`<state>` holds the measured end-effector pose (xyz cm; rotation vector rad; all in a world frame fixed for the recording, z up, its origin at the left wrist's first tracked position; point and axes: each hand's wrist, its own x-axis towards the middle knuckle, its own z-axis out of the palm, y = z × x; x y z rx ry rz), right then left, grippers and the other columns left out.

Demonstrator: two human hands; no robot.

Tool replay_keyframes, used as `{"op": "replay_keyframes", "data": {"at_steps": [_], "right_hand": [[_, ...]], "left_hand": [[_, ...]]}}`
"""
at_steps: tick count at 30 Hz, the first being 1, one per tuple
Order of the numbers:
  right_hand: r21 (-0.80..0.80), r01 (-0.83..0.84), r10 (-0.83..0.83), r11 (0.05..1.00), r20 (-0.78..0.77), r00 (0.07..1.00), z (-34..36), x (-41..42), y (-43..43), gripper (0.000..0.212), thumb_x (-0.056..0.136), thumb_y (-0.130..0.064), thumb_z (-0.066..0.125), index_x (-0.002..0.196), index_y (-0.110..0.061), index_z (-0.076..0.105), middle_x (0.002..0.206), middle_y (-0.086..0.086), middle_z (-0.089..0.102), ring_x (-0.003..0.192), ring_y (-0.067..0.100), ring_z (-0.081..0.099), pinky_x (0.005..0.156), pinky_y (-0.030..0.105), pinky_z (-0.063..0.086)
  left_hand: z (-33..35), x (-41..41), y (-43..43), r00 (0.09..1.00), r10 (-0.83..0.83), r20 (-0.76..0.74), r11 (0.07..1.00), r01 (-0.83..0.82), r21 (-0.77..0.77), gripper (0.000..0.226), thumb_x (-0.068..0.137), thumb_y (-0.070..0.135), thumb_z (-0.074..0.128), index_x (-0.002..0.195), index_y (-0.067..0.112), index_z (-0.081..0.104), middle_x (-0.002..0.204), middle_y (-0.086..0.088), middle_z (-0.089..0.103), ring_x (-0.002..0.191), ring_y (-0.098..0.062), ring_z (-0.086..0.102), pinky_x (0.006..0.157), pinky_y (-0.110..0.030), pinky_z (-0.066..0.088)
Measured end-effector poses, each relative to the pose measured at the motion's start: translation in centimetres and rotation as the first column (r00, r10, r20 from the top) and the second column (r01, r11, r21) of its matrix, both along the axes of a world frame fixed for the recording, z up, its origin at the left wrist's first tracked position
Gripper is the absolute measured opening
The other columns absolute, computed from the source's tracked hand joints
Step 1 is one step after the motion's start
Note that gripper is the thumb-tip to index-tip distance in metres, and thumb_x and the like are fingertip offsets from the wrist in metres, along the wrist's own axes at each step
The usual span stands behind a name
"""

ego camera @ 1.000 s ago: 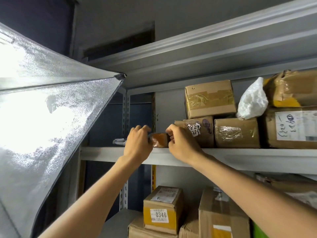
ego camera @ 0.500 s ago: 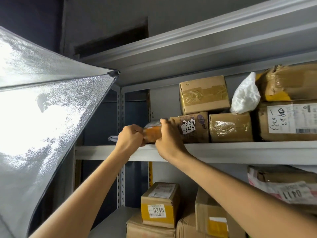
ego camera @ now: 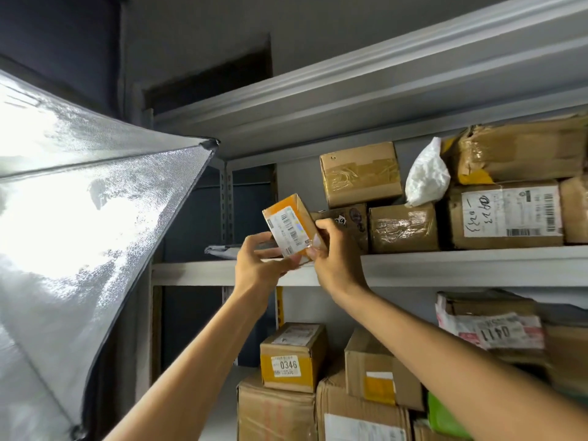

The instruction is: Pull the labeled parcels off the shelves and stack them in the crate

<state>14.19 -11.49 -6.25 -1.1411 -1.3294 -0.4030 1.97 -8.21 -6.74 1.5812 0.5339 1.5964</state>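
Note:
A small orange parcel [ego camera: 291,227] with a white barcode label is held tilted in the air just in front of the grey shelf [ego camera: 445,265]. My left hand [ego camera: 259,265] grips its lower left side and my right hand [ego camera: 334,259] grips its lower right corner. Behind it on the shelf stand several brown cardboard parcels: a taped box [ego camera: 361,173] on top, a small box with a handwritten sticker [ego camera: 350,218], a taped box [ego camera: 404,227] and a large box with a printed label [ego camera: 509,211]. No crate is in view.
A bright silver light reflector [ego camera: 79,233] fills the left side, close to my left arm. A white plastic bag [ego camera: 426,176] lies between boxes. The lower shelf holds more parcels, one marked 0346 [ego camera: 291,358] and one marked 0411 [ego camera: 490,329].
The small orange parcel has come off the shelf and been lifted and turned so its label faces me. Both hands have pulled back from the shelf with it.

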Motion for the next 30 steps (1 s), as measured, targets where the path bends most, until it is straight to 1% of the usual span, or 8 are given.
{"op": "replay_keyframes", "data": {"at_steps": [5, 8, 12, 15, 20, 23, 27, 30], "right_hand": [[-0.029, -0.018, 0.018, 0.999, 0.003, 1.0, 0.3, 0.7, -2.4, 0.023, 0.091, -0.002, 0.059, 0.114, -0.006, 0.059, 0.1, -0.001, 0.057, 0.098, 0.013, 0.057, 0.056, -0.004, 0.036], [-0.086, -0.122, 0.115, 0.989, -0.077, 0.99, 0.1, 1.2, -4.1, 0.047, 0.091, -0.016, 0.065, 0.135, -0.013, 0.046, 0.12, 0.001, 0.062, 0.109, 0.015, 0.059, 0.058, -0.002, 0.036], [-0.162, -0.312, 0.297, 0.936, -0.108, 0.949, -0.8, 2.1, -6.1, 0.076, 0.072, -0.033, 0.084, 0.135, -0.019, 0.044, 0.122, -0.005, 0.062, 0.105, 0.008, 0.06, 0.07, 0.002, 0.043], [-0.106, -0.283, 0.26, 0.953, -0.19, 0.947, -1.1, 3.3, -6.5, 0.065, 0.066, -0.025, 0.088, 0.122, -0.019, 0.058, 0.114, -0.004, 0.067, 0.102, 0.011, 0.064, 0.07, 0.011, 0.049], [-0.052, -0.439, 0.387, 0.897, -0.387, 0.837, -0.1, 5.6, -7.8, 0.016, 0.084, -0.021, 0.069, 0.096, -0.011, 0.072, 0.097, 0.007, 0.073, 0.097, 0.023, 0.068, 0.074, 0.028, 0.055], [-0.072, -0.48, 0.378, 0.874, -0.521, 0.765, 0.2, 5.9, -8.1, 0.031, 0.093, -0.039, 0.058, 0.082, -0.014, 0.072, 0.087, 0.009, 0.074, 0.088, 0.03, 0.071, 0.084, 0.042, 0.056], [-0.113, -0.509, 0.295, 0.853, -0.7, 0.65, 1.0, 5.6, -8.6, 0.052, 0.094, -0.061, 0.043, 0.082, -0.016, 0.065, 0.083, 0.008, 0.071, 0.075, 0.027, 0.069, 0.07, 0.046, 0.059], [-0.185, -0.335, 0.164, 0.924, -0.599, 0.784, 1.4, 5.9, -8.3, 0.058, 0.09, -0.066, 0.046, 0.088, -0.011, 0.066, 0.094, 0.007, 0.069, 0.093, 0.027, 0.066, 0.091, 0.044, 0.053]], "left_hand": [[-0.2, 0.7, -1.7, 0.992, -0.124, -0.017, 0.992, 0.124, -0.02, 0.054, 0.08, 0.005, 0.075, 0.126, 0.021, 0.051, 0.113, -0.011, 0.068, 0.099, -0.027, 0.066, 0.077, -0.031, 0.056], [0.2, 0.9, -2.8, 0.976, -0.215, 0.046, 0.973, 0.218, -0.078, 0.036, 0.088, 0.015, 0.068, 0.122, 0.019, 0.054, 0.116, -0.013, 0.067, 0.099, -0.028, 0.068, 0.08, -0.033, 0.056], [0.2, 1.0, -3.5, 0.982, -0.189, 0.02, 0.979, 0.19, -0.071, 0.073, 0.084, 0.014, 0.073, 0.144, 0.012, 0.031, 0.113, -0.014, 0.066, 0.092, -0.026, 0.07, 0.064, -0.024, 0.058], [0.0, 0.9, -3.9, 0.981, -0.19, -0.046, 0.982, 0.19, 0.003, 0.076, 0.085, 0.009, 0.07, 0.147, 0.018, 0.027, 0.102, -0.008, 0.067, 0.088, -0.025, 0.07, 0.066, -0.024, 0.059], [0.4, -0.7, -3.3, 0.952, -0.164, -0.257, 0.962, 0.212, 0.173, 0.06, 0.095, 0.007, 0.055, 0.146, 0.03, 0.034, 0.127, 0.004, 0.058, 0.116, -0.014, 0.056, 0.095, -0.031, 0.043], [0.4, -0.5, -3.4, 0.916, -0.203, -0.345, 0.94, 0.281, 0.193, 0.044, 0.096, 0.012, 0.053, 0.138, 0.023, 0.047, 0.128, -0.001, 0.061, 0.117, -0.017, 0.06, 0.095, -0.032, 0.051], [0.4, 0.3, -4.0, 0.93, -0.223, -0.292, 0.965, 0.253, 0.07, 0.051, 0.08, 0.034, 0.064, 0.127, 0.015, 0.056, 0.115, -0.007, 0.067, 0.107, -0.021, 0.065, 0.083, -0.033, 0.057], [0.2, 0.9, -4.0, 0.947, -0.17, -0.273, 0.982, 0.187, 0.039, 0.04, 0.091, 0.034, 0.059, 0.126, 0.015, 0.056, 0.116, -0.009, 0.066, 0.102, -0.019, 0.066, 0.077, -0.029, 0.058]]}}
